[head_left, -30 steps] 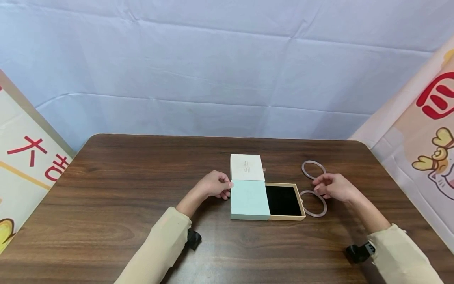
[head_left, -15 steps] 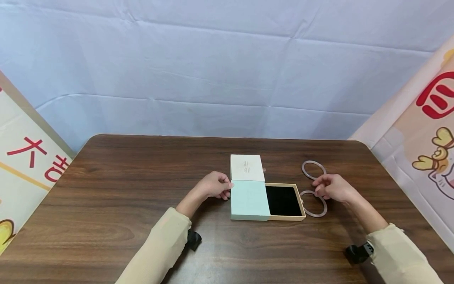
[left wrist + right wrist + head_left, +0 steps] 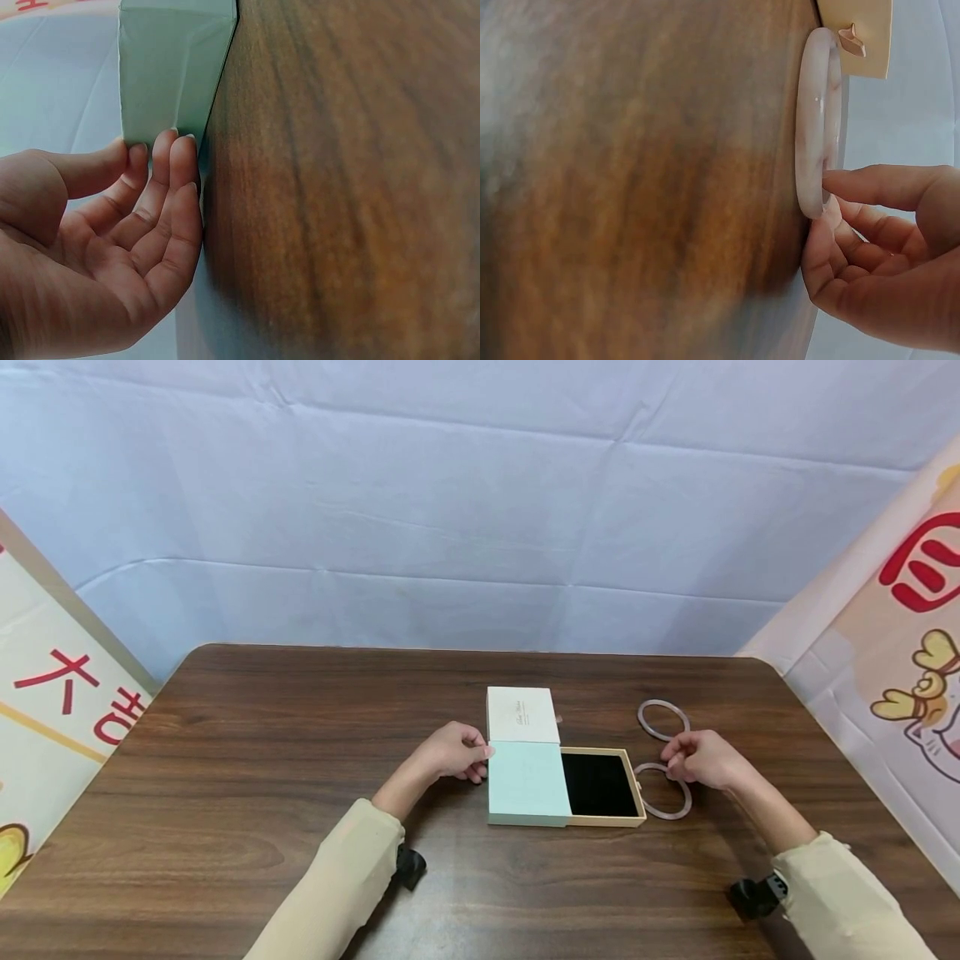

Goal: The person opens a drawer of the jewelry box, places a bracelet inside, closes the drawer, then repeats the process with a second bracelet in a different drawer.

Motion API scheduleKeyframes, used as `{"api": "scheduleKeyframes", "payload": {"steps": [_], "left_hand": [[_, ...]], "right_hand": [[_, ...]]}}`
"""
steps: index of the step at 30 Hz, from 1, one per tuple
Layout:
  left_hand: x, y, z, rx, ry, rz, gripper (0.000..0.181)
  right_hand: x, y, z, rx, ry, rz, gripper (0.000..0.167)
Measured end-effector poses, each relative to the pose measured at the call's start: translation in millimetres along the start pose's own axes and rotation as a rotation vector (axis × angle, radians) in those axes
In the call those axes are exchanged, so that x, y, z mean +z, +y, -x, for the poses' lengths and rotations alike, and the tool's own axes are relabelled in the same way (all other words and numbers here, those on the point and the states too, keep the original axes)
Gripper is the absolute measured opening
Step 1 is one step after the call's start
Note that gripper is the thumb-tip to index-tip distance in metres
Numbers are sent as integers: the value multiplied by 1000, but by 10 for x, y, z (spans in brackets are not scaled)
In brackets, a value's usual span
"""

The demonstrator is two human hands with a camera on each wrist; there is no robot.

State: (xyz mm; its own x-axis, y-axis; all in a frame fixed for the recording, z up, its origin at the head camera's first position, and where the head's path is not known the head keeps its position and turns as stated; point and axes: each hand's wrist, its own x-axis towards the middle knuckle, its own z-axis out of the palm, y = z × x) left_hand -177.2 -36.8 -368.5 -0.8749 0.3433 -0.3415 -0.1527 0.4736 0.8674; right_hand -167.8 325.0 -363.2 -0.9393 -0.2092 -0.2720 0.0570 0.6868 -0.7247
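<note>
Bangle [image 3: 810,124], right fingers [image 3: 821,251] pinching, left fingers [image 3: 184,221] curled at box [image 3: 169,67]

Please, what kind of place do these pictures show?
Perhaps a booth or filming corner: a pale creased cloth hangs behind a wood-grain table, and printed sheets stand at both sides.

R hand [image 3: 705,760], at nr bangle [image 3: 810,127], has edged down a touch in head view vs. earlier.

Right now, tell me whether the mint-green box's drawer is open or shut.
Open: the cream drawer juts from the right side of the mint-green sleeve, baring its black lining.
</note>
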Motion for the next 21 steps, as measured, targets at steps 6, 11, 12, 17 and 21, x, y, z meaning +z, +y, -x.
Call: {"api": "scheduleKeyframes", "payload": {"steps": [6, 11, 12, 17, 21], "left_hand": [[0, -13, -10, 0, -3, -2, 18], [0, -14, -13, -1, -5, 1, 17], [-1, -14, -13, -1, -5, 3, 17], [-2, -11, -10, 1, -4, 6, 18], [-1, -16, -13, 1, -6, 3, 18]], "right_hand": [[11, -14, 0, -6, 11, 15, 15], [4, -22, 9, 7, -2, 6, 14], [-2, -23, 13, 4, -7, 5, 13], [-25, -28, 27, 9, -14, -27, 15], [-34, -21, 35, 9, -16, -52, 16]]}}
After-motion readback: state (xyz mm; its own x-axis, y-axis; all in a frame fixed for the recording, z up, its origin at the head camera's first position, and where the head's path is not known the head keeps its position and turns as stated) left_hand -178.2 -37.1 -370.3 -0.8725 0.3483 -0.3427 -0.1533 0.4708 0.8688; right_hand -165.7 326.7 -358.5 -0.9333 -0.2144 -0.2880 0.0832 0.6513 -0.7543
